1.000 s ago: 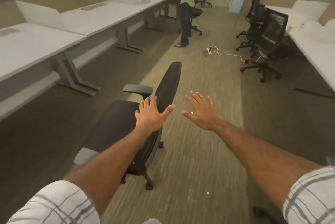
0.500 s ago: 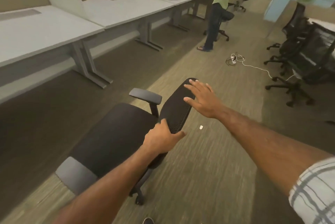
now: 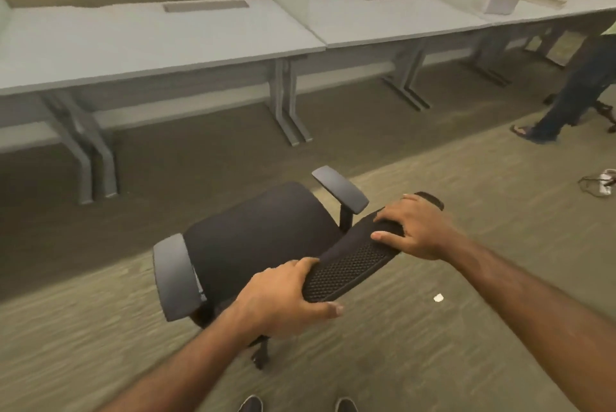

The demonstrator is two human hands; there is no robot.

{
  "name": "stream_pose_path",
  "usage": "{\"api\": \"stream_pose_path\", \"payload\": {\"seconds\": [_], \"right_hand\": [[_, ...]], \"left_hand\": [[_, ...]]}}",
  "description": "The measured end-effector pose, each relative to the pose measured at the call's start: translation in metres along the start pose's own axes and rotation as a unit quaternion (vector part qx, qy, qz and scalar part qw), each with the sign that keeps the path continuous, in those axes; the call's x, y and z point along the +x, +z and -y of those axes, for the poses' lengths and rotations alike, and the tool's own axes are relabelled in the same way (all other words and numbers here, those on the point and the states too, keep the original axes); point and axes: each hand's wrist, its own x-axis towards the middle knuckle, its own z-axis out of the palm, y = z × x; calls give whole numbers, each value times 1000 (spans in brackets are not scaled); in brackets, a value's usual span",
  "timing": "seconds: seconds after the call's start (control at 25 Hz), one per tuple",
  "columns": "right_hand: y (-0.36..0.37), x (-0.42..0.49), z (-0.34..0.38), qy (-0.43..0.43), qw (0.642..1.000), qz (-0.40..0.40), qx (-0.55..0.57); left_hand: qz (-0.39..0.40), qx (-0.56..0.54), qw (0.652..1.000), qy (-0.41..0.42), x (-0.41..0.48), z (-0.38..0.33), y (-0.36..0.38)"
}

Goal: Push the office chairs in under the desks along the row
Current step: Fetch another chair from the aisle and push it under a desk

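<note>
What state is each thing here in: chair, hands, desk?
office chair: upright on carpet, out from the desk.
left hand: grips the backrest at its top edge.
right hand: grips the backrest's top edge.
desk: apart from the chair, ahead of its seat.

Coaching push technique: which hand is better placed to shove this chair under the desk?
Probably left: the left hand grips the backrest close behind the seat, facing the desk; the right hand holds its far end, likelier to swivel it.
</note>
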Motion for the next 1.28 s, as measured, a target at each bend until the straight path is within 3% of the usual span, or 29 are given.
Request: {"api": "stream_pose_path", "payload": {"seconds": [0.16, 0.32, 0.76, 1.28], "right_hand": [[2, 5, -5, -21, 1000, -9, -20], [2, 16, -9, -70, 997, 4, -30], [1, 105, 17, -97, 992, -71, -23], [7, 289, 68, -77, 995, -59, -14]], "left_hand": [[-105, 67, 986, -114, -18, -15, 10], [-189, 98, 965, -154, -27, -22, 22], [-219, 101, 956, -170, 4, 45, -40], [-232, 137, 951, -153, 65, 187, -164]]}}
